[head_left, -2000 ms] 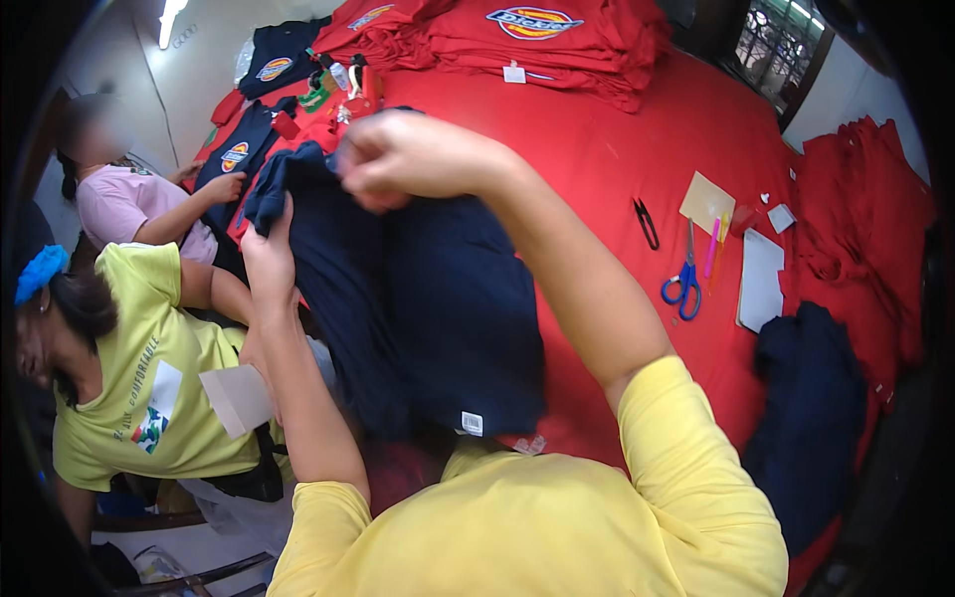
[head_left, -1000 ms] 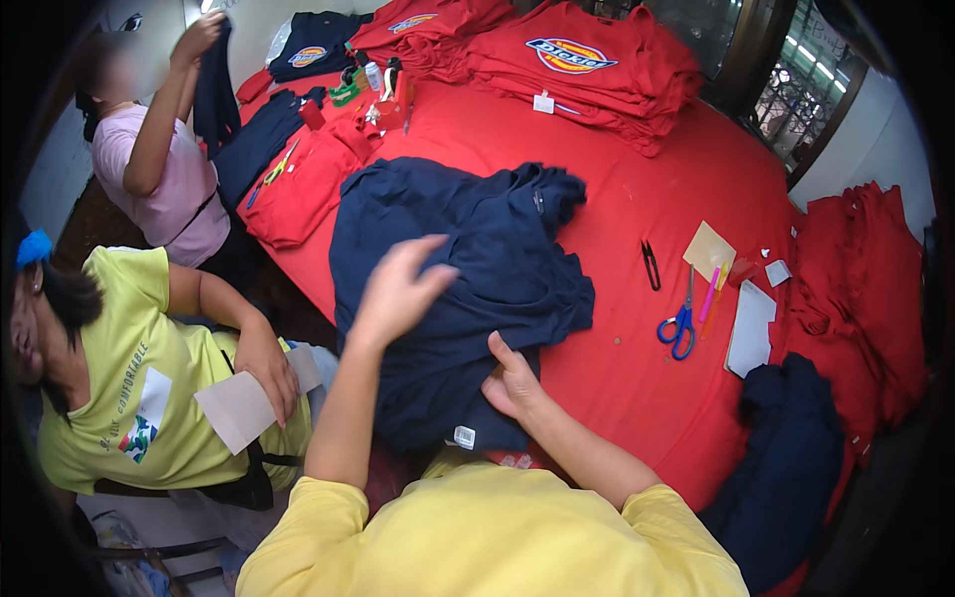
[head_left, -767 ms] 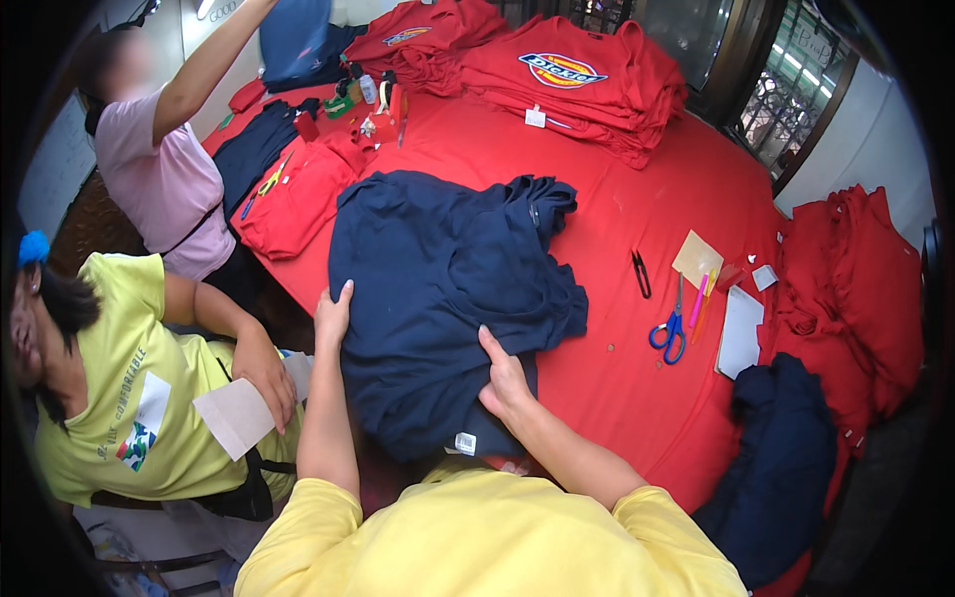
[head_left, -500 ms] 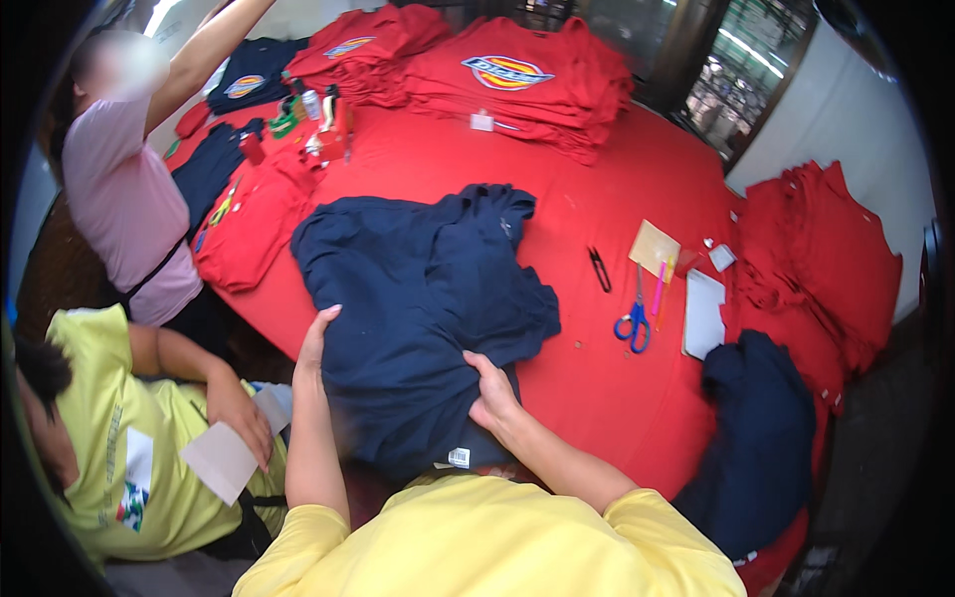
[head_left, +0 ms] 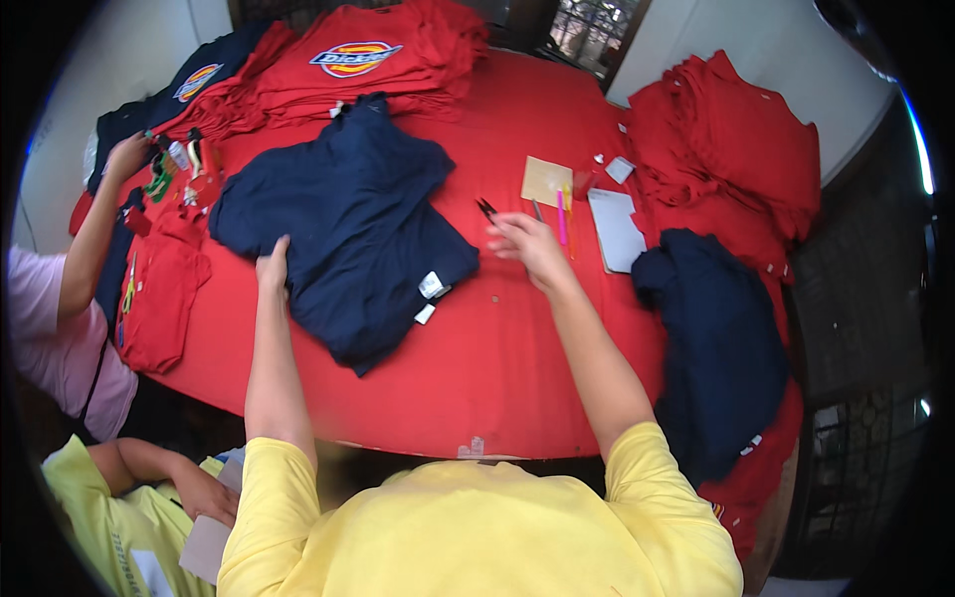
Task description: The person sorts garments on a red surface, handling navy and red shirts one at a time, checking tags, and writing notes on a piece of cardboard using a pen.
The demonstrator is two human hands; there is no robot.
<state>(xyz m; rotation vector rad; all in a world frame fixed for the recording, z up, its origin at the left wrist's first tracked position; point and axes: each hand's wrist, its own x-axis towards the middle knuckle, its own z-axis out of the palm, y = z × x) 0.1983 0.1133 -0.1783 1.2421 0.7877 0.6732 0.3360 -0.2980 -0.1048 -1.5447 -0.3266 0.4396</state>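
Observation:
A navy T-shirt (head_left: 328,219) with white labels near its lower right edge lies rumpled on the red-covered table. My left hand (head_left: 273,269) grips its near left edge, with the thumb on top and the other fingers hidden by cloth. Right of the shirt, my right hand (head_left: 527,244) is closed around the lower end of dark thread snips (head_left: 485,208). Only their tips show past my curled fingers. The same hand covers most of the blue-handled scissors, leaving part of a blade (head_left: 537,210) visible.
Beyond my right hand lie a tan card (head_left: 547,181), a pink pen (head_left: 561,217) and a white pad (head_left: 616,229). Red shirts (head_left: 726,149) and a navy garment (head_left: 711,348) are heaped at right. More red shirts (head_left: 398,60) stand at the back. A co-worker's hand (head_left: 127,156) reaches in at left.
My right hand has let go of the navy shirt and moved right to the snips. The shirt lies farther up the table, still in my left hand. The view has shifted right.

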